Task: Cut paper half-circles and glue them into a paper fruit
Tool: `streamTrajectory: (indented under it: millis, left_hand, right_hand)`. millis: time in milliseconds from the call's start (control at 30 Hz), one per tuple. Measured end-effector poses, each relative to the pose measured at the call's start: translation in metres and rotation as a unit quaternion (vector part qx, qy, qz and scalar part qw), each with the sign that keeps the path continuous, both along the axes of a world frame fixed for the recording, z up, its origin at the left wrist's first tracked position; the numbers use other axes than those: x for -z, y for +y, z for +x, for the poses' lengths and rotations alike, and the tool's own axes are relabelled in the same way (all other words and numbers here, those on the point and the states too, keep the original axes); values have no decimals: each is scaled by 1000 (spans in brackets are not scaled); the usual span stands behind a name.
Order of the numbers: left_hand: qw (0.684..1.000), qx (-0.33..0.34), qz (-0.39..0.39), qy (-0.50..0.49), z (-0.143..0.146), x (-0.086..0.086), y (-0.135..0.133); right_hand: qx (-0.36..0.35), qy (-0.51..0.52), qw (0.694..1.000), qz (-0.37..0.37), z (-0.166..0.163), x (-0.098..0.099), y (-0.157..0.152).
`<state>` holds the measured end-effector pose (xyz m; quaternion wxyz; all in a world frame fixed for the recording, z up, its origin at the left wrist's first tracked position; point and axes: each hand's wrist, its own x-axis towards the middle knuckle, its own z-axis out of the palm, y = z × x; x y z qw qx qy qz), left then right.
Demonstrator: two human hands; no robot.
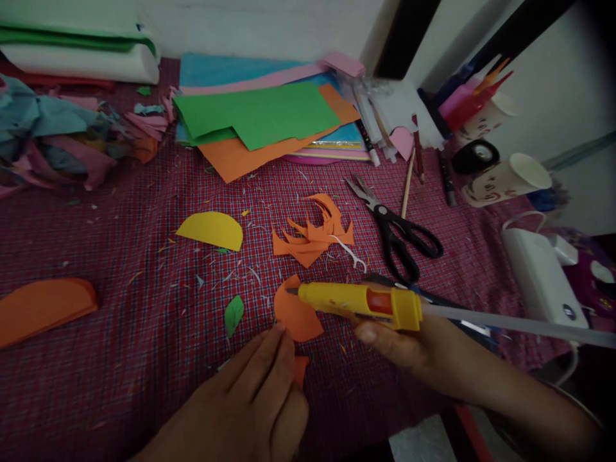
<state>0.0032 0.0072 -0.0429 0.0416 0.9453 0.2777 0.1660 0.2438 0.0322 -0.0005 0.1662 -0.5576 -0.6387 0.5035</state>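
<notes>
My right hand (409, 350) is closed round a yellow glue gun (360, 301), whose nozzle points left onto a small orange paper piece (296, 317) on the red checked cloth. A clear glue stick (520, 324) sticks out of the gun's back. My left hand (255, 398) lies with fingers stretched out, its fingertips pressing the near edge of the orange piece. A small green paper leaf (233, 314) lies just left of it.
Orange paper scraps (312, 234), a yellow half-circle (212, 230) and black scissors (399, 228) lie beyond. Stacked coloured sheets (260, 119) sit at the back, crumpled paper (52, 138) far left, an orange cut-out (43, 308) left, paper cups (510, 179) and a white adapter (541, 276) right.
</notes>
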Motion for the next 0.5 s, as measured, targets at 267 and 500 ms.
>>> streamTrajectory:
  millis: [267, 500]
  left_hand:
    - [1000, 15, 1, 20, -1, -5, 3]
    - [999, 21, 8, 25, 0, -6, 3]
  right_hand:
    - [-13, -27, 999, 20, 2, 2, -2]
    - [-15, -36, 999, 30, 4, 5, -6]
